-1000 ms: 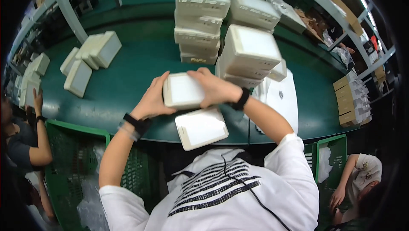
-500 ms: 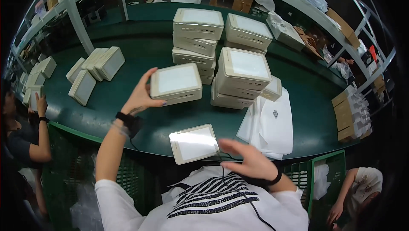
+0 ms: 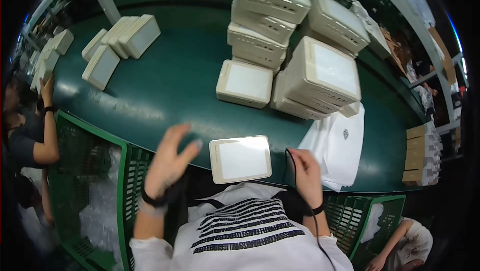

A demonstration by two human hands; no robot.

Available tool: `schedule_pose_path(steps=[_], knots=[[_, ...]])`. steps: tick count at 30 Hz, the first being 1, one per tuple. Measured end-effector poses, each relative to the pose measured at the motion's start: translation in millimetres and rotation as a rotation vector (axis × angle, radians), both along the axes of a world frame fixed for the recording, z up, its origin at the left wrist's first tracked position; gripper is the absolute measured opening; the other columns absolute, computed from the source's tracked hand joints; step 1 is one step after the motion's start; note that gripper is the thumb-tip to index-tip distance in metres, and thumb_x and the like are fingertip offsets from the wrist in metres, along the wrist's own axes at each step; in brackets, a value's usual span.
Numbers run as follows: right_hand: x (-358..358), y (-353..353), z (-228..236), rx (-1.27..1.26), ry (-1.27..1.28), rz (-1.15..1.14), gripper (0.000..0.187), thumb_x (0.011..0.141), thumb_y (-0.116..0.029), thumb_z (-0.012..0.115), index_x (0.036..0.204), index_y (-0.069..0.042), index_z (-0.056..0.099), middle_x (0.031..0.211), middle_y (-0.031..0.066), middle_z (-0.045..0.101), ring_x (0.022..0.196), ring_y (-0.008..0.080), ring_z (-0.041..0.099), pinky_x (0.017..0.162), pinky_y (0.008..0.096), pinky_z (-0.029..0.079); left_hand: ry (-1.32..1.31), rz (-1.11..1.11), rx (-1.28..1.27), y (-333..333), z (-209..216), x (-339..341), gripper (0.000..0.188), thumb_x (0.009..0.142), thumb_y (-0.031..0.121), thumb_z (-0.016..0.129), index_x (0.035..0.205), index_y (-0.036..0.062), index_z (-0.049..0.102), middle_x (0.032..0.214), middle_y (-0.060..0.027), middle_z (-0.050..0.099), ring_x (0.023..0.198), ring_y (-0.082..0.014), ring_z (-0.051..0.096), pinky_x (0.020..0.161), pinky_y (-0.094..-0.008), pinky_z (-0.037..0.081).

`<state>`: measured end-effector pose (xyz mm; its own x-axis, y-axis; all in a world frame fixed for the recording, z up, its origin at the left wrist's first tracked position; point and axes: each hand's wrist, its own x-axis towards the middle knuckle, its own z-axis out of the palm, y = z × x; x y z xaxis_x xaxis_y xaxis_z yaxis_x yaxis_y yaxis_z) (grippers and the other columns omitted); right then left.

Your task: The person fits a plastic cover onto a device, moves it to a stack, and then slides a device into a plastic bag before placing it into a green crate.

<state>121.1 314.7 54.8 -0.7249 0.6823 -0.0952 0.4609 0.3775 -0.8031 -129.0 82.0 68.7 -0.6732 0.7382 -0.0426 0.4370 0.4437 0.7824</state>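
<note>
A cream, flat device with a white top panel (image 3: 241, 158) lies at the table's near edge, between my hands. To its left, my left hand (image 3: 171, 158) is empty and blurred, thumb and fingers apart. At its right side my right hand (image 3: 307, 171) pinches a thin black cable (image 3: 288, 155) that loops over the fingers and runs down across my shirt. Beyond, another cream device (image 3: 245, 83) lies face up against stacks of similar ones (image 3: 330, 68) with small ports along their sides.
White bags (image 3: 340, 146) lie right of the stacks. More cream devices (image 3: 135, 36) lean together at far left. Small cartons (image 3: 417, 156) stand at the right end. Green crates (image 3: 125, 181) flank me below the table. People work at both sides.
My left hand has set its device down beside the stacks and drawn back toward me, opening. My right hand has moved right and closed on the cable. The view has shifted.
</note>
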Motion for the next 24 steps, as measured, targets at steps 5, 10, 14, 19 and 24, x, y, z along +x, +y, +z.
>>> schedule_pose_path(steps=[5, 10, 14, 19, 24], knots=[[2.0, 41.7, 49.9, -0.280, -0.203, 0.881, 0.034, 0.089, -0.002, 0.054, 0.123, 0.004, 0.054, 0.110, 0.0083, 0.063, 0.098, 0.0170, 0.060, 0.091, 0.0290, 0.046, -0.485, 0.236, 0.315, -50.5, -55.6, 51.2, 0.042, 0.092, 0.017, 0.058, 0.126, -0.0041, 0.048, 0.125, -0.0140, 0.053, 0.118, -0.0218, 0.051, 0.098, -0.0305, 0.040], [-71.1, 9.3, 6.0, -0.576, 0.301, 0.189, 0.058, 0.088, -0.007, 0.058, 0.139, 0.003, 0.032, 0.133, 0.0114, 0.049, 0.119, 0.0167, 0.049, 0.096, 0.0279, 0.041, -0.469, 0.132, 0.442, 36.9, -45.8, -7.8, 0.055, 0.094, 0.024, 0.056, 0.139, -0.0020, 0.037, 0.141, -0.0180, 0.041, 0.129, -0.0235, 0.042, 0.105, -0.0306, 0.033], [-137.6, 20.4, -16.9, -0.808, 0.254, 0.226, 0.077, 0.087, -0.007, 0.058, 0.146, 0.005, 0.011, 0.150, 0.0166, 0.026, 0.138, 0.0203, 0.027, 0.107, 0.0316, 0.030, -0.475, 0.100, 0.373, 104.1, -53.9, -56.5, 0.066, 0.097, 0.040, 0.047, 0.144, -0.0028, 0.026, 0.148, -0.0198, 0.031, 0.137, -0.0245, 0.029, 0.110, -0.0313, 0.024], [-146.7, 30.5, -21.4, -0.781, 0.261, 0.371, 0.085, 0.086, -0.008, 0.059, 0.147, 0.003, 0.002, 0.154, 0.0203, 0.013, 0.143, 0.0232, 0.012, 0.111, 0.0321, 0.022, -0.650, -0.009, 0.470, 100.3, -67.8, -59.6, 0.073, 0.097, 0.048, 0.040, 0.143, -0.0059, 0.023, 0.148, -0.0189, 0.029, 0.139, -0.0246, 0.024, 0.113, -0.0312, 0.019], [-76.5, 6.2, -14.0, -0.663, 0.198, 0.182, 0.088, 0.085, -0.009, 0.062, 0.147, 0.002, 0.001, 0.154, 0.0205, 0.008, 0.144, 0.0248, 0.009, 0.114, 0.0331, 0.016, -0.671, 0.254, 0.564, 39.9, -55.1, -6.5, 0.064, 0.100, 0.042, 0.036, 0.143, -0.0045, 0.027, 0.146, -0.0181, 0.034, 0.137, -0.0254, 0.030, 0.113, -0.0351, 0.020]])
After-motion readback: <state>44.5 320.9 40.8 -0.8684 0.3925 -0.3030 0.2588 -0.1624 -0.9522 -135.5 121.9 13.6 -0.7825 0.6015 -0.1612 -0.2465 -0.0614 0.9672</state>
